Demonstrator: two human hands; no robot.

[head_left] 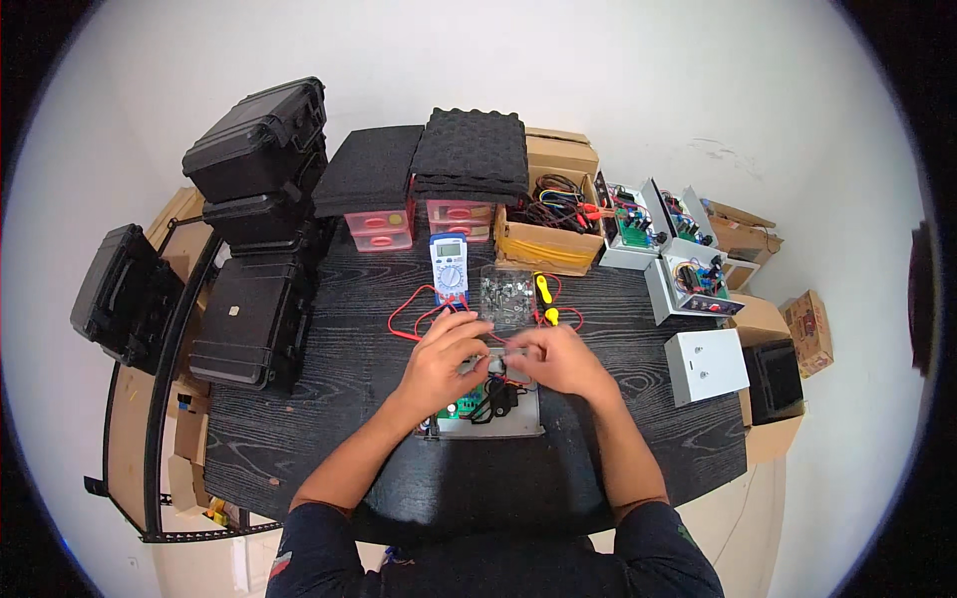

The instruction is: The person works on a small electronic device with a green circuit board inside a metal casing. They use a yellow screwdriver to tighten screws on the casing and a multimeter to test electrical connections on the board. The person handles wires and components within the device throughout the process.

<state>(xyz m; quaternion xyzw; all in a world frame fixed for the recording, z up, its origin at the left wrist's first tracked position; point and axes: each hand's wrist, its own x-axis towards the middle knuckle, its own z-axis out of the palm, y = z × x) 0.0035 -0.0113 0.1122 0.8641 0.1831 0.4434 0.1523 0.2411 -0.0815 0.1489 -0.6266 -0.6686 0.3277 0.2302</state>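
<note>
An open metal housing with a green circuit board and black wiring inside lies on the table in front of me. My left hand reaches over its far left part, fingers curled with thumb and fingertips drawn together. Across from it, my right hand has its fingers bent inward in a pinch over the far right part. Whatever lies between the fingertips is too small and partly hidden to name. Just beyond the hands stands a blue-and-white multimeter with red leads. Beside it is a clear tray of small parts.
Yellow clips lie right of the tray. Farther back stand pink drawer boxes under black foam and a carton of cables. Black cases are stacked at left. Opened devices and a white housing sit at right.
</note>
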